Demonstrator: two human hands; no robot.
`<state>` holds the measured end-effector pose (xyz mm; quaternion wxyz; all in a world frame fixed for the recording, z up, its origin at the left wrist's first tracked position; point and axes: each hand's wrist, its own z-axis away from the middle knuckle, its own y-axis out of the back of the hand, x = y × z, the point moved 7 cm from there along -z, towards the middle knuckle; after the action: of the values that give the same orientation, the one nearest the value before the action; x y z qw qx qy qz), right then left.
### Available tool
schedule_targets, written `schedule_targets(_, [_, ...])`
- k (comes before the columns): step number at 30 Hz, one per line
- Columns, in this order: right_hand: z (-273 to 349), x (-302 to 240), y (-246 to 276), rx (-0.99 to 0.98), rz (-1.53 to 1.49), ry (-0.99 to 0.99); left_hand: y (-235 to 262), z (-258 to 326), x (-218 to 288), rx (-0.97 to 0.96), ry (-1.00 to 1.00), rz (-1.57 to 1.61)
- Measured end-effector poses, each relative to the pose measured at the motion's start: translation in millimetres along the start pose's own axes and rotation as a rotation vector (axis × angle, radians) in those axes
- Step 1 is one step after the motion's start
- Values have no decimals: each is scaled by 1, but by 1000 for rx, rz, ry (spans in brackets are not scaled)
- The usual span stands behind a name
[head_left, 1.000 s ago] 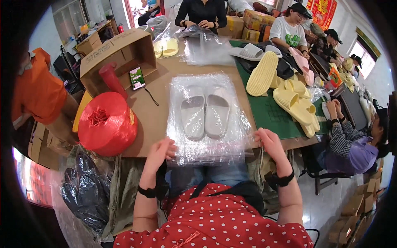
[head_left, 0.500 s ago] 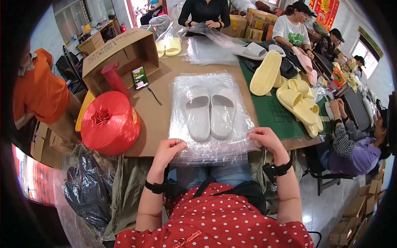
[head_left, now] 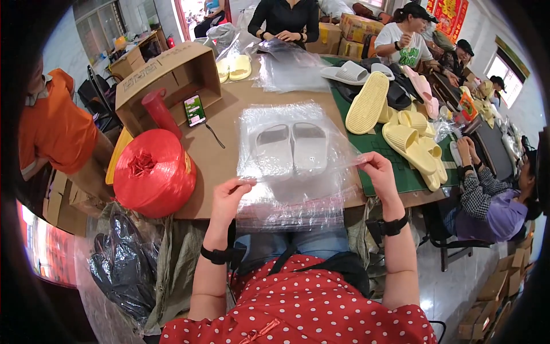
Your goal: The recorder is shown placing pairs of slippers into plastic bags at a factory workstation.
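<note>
Two hands [head_left: 229, 198] [head_left: 378, 172] pinching clear bag [head_left: 298, 198] over grey slippers [head_left: 292, 149]

Clear plastic bag [head_left: 298, 172]: thin film, glossy, crinkled, glare streaks. Pale grey slippers [head_left: 292, 150] inside: smooth matt foam or rubber. Yellow slippers [head_left: 409, 140]: same matt finish, one sole ribbed. Counter [head_left: 220, 155]: brown matt card or board; green mat [head_left: 395, 172] dull. Red twine spool [head_left: 153, 172]: shiny plastic strand. Cardboard box [head_left: 166, 80]: rough matt paperboard.
</note>
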<state>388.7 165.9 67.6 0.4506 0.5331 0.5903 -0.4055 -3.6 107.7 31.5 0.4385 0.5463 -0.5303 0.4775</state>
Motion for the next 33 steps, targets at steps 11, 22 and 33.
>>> schedule_targets(11, [39,53,-8,2,720,238,-13,18,-19,-227,-307,-712])
schedule_targets(22, [47,-8,-149,-220,949,468,-94,9,35,-106,-543,-1093])
schedule_targets(33, [59,62,-114,-157,994,183,-90,10,-40,-84,-332,-1075])
